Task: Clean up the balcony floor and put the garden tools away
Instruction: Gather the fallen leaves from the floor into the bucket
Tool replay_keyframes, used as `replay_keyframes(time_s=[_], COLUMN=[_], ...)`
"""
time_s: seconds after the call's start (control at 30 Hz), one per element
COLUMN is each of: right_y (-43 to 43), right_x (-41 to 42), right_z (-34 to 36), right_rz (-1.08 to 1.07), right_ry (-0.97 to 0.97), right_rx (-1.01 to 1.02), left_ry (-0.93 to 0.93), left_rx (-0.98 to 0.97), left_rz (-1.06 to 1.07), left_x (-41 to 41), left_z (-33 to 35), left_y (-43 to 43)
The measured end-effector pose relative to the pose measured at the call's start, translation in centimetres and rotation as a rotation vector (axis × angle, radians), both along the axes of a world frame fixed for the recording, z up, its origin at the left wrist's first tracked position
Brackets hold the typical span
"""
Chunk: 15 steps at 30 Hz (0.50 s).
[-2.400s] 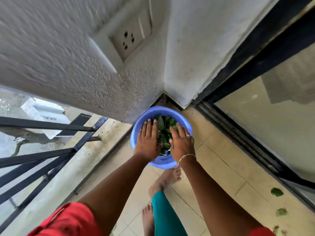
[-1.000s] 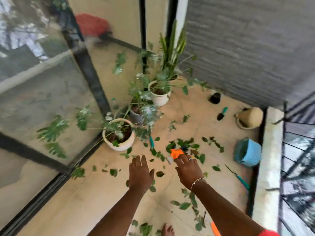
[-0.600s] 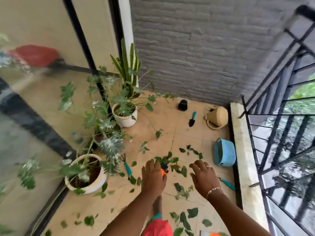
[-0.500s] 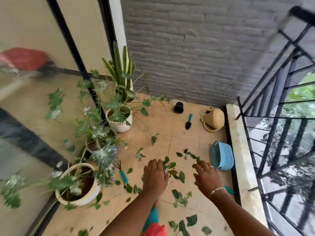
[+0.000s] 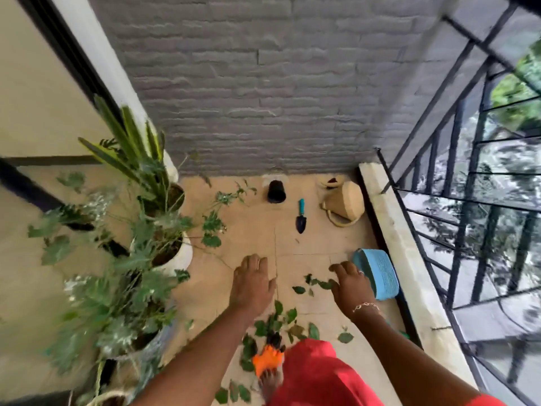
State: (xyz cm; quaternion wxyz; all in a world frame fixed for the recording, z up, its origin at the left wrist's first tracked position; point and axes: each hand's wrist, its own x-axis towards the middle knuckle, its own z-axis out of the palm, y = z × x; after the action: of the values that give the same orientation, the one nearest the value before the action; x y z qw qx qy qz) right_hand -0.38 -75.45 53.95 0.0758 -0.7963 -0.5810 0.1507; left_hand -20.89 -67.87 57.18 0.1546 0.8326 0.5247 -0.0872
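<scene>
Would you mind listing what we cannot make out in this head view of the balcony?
- Blue basket: on its side, inside faces away; the right hand overlaps its near edge.
- Orange gloves: partly behind the red clothing.
- Nearest pots: blurred and cut off by the bottom edge.
- Floor under the left hand: hidden.

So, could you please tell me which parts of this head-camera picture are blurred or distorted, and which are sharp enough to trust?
Head view: the potted plants at left and the railing at right are smeared by motion blur; wide-angle distortion splays the brick wall; the trowel, left hand and right hand read fairly sharp; light is soft, without glare.
</scene>
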Motion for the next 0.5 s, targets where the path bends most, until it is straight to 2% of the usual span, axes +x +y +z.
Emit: replay_keyframes(time_s=[0.13, 0.23, 0.5], right_y=[3.7, 7.2, 16.8], right_x=[3.2, 5.7, 13.3], right_z=[-1.3, -2.6, -4.8], right_rz=[-0.027, -0.122, -0.268], right_ry=[0.005, 0.040, 0.042], right_rx=[-0.095, -0.092, -0.154], left_ry=[-0.021, -0.010, 0.095], left_rx=[0.015, 0.014, -0.057], left_rz=[-0.086, -0.127, -0.314], left_x=[3.4, 6.2, 15.6], left_z=[-0.3, -1.2, -3.4], left_y=[5.1, 9.3, 21.8])
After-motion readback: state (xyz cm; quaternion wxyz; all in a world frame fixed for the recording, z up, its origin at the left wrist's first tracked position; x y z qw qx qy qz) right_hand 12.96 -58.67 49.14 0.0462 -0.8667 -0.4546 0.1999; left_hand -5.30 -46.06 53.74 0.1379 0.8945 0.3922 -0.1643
